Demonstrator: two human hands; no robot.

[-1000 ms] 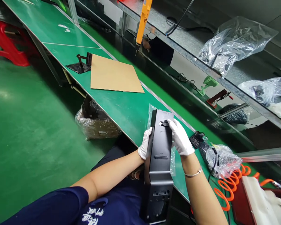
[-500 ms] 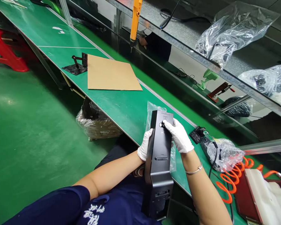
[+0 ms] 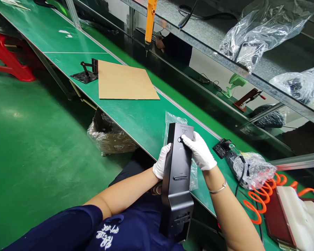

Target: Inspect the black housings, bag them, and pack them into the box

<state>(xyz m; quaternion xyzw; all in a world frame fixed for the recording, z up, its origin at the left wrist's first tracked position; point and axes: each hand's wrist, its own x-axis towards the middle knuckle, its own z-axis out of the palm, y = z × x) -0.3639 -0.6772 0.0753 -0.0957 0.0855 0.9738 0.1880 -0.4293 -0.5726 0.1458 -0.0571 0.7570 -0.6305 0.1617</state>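
A long black housing (image 3: 178, 164) with printed markings, a round hole near its far end and a slot lower down is held at the table's edge, its near end against my body. My left hand (image 3: 162, 162), in a white glove, grips its left side; the fingers underneath are hidden. On the other side my right hand (image 3: 200, 151), also gloved, is closed round the right edge, the thumb pressed beside the round hole. Beneath the housing lies a clear plastic bag (image 3: 170, 118) on the green table (image 3: 136, 122).
A cardboard sheet (image 3: 127, 82) and a black stand (image 3: 87, 71) lie farther left. An orange electric screwdriver (image 3: 149, 26) hangs above. At right are a plastic-wrapped bundle (image 3: 255, 170), an orange coiled hose (image 3: 255, 207) and a dark red box (image 3: 278, 218). A wrapped carton (image 3: 113, 139) sits below the table.
The view has shifted slightly. My right thumb has moved a little to the left over the round hole area; both hands keep their hold on the housing.
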